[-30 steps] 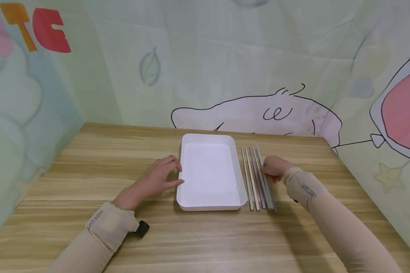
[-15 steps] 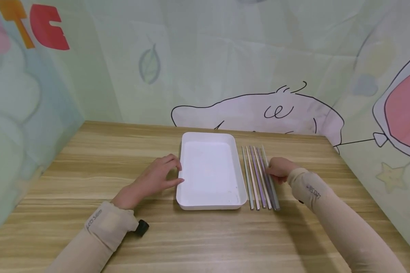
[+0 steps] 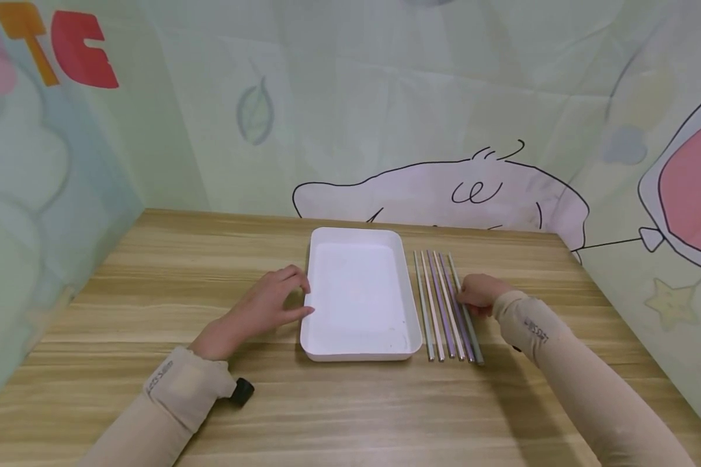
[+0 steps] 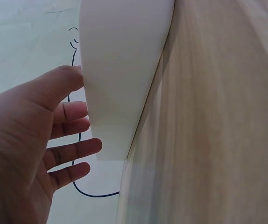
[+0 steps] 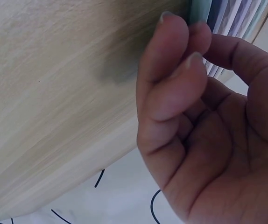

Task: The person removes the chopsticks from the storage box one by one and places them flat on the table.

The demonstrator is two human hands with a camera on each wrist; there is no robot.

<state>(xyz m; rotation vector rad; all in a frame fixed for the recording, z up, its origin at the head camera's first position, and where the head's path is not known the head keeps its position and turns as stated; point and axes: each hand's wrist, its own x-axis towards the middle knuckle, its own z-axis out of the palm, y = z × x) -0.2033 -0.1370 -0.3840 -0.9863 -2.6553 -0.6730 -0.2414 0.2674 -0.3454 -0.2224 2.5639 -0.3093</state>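
A white rectangular tray point(image 3: 359, 355) lies on the wooden table. My left hand point(image 3: 263, 305) is at its left edge, thumb and fingers spread, their tips right at the rim. In the left wrist view, that hand point(image 4: 36, 121) shows relaxed fingers beside the tray's side wall point(image 4: 124, 74). Right of the tray, several slim metallic chopsticks point(image 3: 441, 305) in green, pink and purple lie side by side. My right hand point(image 3: 481, 293) pinches the rightmost one, a grey-green chopstick point(image 3: 473, 334). In the right wrist view, the fingertips of the right hand point(image 5: 194, 107) partly hide it.
Behind the wooden tabletop point(image 3: 350, 415) stands a printed cloth backdrop point(image 3: 350, 117), which also covers both sides. A black wrist strap piece point(image 3: 242, 392) sticks out below the left sleeve point(image 3: 175, 395). The chopsticks lie close to the tray's right wall.
My right hand has moved slightly right, drawing the grey-green chopstick off the others to the right end of the row. The chopsticks are now more evenly spaced. My left hand stays at the tray.
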